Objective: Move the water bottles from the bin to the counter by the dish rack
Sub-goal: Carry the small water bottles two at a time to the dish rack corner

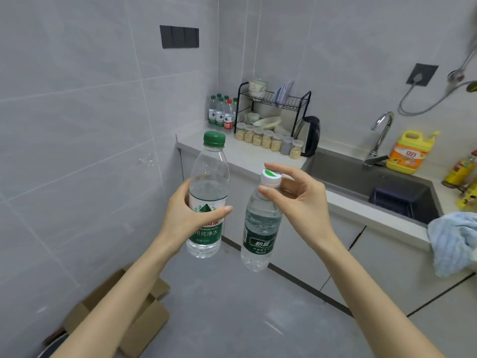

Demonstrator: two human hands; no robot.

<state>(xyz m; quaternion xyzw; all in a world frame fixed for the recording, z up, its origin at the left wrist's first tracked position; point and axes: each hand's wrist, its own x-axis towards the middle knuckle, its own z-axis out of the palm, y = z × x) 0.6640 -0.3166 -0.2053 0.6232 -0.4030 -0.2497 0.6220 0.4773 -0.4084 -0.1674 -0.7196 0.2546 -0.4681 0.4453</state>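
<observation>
Green-capped bottle (209,177), upright in mid-air above the grey floor, short of the counter (242,156). Gripped round its labelled middle by the left hand (180,220), fingers curled behind the label, thumb laid across its front.

White-capped bottle (260,228), just right of the first and a little lower, tilted slightly, not touching it. Hung by its cap from the right hand (304,202): thumb and forefinger pinched on opposite sides of the cap, remaining fingers loosely bent behind.

Beyond both, in the far corner of the counter: a cluster of standing bottles (223,115), mostly green-capped and one red-capped, against the tiled wall and just left of the black wire dish rack (273,104), itself loaded with bowls and plates. In front of the rack, a row of small lidded jars (268,140); at the rack's right end, a dark kettle (309,135).

Further right: sink (361,177) with chrome faucet (382,130), yellow detergent jug (410,153) behind the basin, blue cloth (454,241) draped over the counter edge.

Lower left, on the floor by the wall: an open cardboard box (144,316).
</observation>
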